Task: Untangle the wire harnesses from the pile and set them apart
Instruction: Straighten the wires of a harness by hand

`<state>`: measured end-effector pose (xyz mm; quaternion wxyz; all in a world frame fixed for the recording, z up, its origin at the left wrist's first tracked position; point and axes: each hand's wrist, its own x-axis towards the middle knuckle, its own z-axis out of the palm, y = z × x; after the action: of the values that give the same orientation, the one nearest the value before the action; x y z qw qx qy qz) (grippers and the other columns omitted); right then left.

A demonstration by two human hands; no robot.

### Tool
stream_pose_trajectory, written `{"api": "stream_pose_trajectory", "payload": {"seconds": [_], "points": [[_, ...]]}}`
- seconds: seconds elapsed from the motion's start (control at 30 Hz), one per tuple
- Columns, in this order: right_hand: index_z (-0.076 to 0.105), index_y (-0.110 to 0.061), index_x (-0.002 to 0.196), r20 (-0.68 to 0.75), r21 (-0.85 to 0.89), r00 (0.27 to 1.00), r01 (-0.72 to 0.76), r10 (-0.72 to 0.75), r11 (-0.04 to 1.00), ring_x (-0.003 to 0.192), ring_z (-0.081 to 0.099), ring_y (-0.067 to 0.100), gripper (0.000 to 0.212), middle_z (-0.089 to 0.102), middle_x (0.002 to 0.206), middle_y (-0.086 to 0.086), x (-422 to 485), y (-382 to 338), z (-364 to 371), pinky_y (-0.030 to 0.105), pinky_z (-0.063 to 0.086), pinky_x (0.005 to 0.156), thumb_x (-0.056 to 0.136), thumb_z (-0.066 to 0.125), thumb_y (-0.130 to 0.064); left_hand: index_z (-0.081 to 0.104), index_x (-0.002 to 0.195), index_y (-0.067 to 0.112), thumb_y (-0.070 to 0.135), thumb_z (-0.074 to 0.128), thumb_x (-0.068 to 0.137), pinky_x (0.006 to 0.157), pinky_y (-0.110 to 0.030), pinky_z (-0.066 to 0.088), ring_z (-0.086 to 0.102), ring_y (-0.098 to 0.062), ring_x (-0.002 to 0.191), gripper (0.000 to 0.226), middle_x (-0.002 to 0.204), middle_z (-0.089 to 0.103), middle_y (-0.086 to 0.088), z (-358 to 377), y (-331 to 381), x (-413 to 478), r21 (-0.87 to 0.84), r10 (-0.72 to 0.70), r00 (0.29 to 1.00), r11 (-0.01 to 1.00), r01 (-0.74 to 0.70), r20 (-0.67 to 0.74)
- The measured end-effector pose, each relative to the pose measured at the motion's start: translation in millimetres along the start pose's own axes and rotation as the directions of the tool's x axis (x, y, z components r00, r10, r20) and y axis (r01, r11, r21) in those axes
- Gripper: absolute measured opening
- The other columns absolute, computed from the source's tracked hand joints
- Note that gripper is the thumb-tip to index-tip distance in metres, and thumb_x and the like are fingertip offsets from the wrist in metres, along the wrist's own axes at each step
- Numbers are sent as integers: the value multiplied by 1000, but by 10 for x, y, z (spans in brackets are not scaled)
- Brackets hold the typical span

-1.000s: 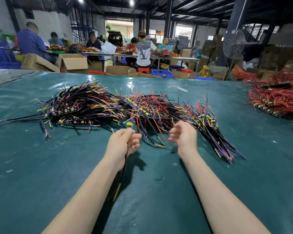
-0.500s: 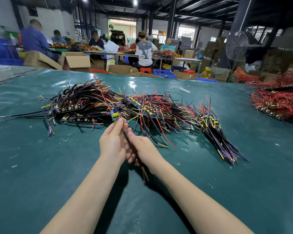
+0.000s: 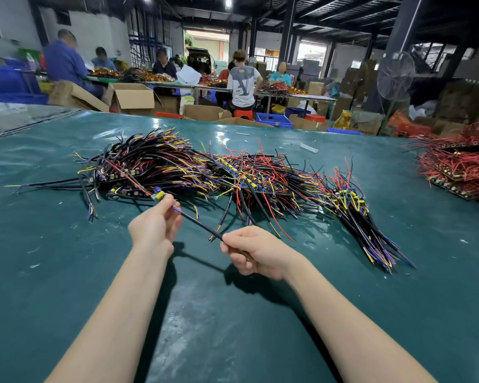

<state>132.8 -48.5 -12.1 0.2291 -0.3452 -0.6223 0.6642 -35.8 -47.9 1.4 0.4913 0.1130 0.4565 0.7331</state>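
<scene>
A long tangled pile of wire harnesses (image 3: 205, 172) in black, red, yellow and blue lies across the green table (image 3: 67, 272). One black harness (image 3: 198, 221) is stretched taut between my hands, just in front of the pile. My left hand (image 3: 152, 228) pinches its end near a yellow connector (image 3: 159, 195). My right hand (image 3: 256, 252) is closed around its other end, lower and to the right. The part inside my right fist is hidden.
A second heap of red harnesses (image 3: 459, 167) sits at the table's right edge. A small white scrap (image 3: 309, 147) lies beyond the pile. Past the far edge are cardboard boxes (image 3: 132, 96), blue crates, a standing fan (image 3: 395, 76) and several seated people at other tables.
My hands, close together half a second ago, have moved apart and the single harness now runs straight between them. My right hand has shifted right and down; the left rose toward the pile.
</scene>
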Motion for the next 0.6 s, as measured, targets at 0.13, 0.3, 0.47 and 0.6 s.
{"api": "stream_pose_trajectory", "payload": {"seconds": [0.13,0.3,0.47,0.6], "points": [[42,-10,63,42,-63,999,26,-23,998,30,27,0,36,36,35,-11,-46,-13,-14,10,19,36,98,37,-15,57,68,13,13,65,85,40,-9,45,56,2,37,19,39,59,9,-121,93,96,-51,20,998,998,-24,-66],[39,-14,57,212,-169,977,-1,38,986,31,17,0,42,25,34,-13,-46,-45,43,13,14,36,99,35,-17,58,69,12,13,66,84,38,-9,42,55,2,36,17,39,58,8,-142,65,149,35,17,999,999,-15,-52],[44,-20,43,28,-431,996,-69,90,900,28,29,5,53,36,32,-9,-209,-114,-231,11,20,35,96,45,-24,58,68,15,17,66,85,34,-7,38,51,3,32,19,38,58,10,-168,109,154,1,20,996,1000,-20,-82],[54,-11,64,-475,-214,858,100,-194,972,33,40,4,28,48,44,-4,-195,-213,-411,13,29,34,90,56,-22,57,64,12,11,65,84,31,-7,35,48,2,30,21,37,56,8,48,-3,-10,52,27,1000,998,-27,-15]]}}
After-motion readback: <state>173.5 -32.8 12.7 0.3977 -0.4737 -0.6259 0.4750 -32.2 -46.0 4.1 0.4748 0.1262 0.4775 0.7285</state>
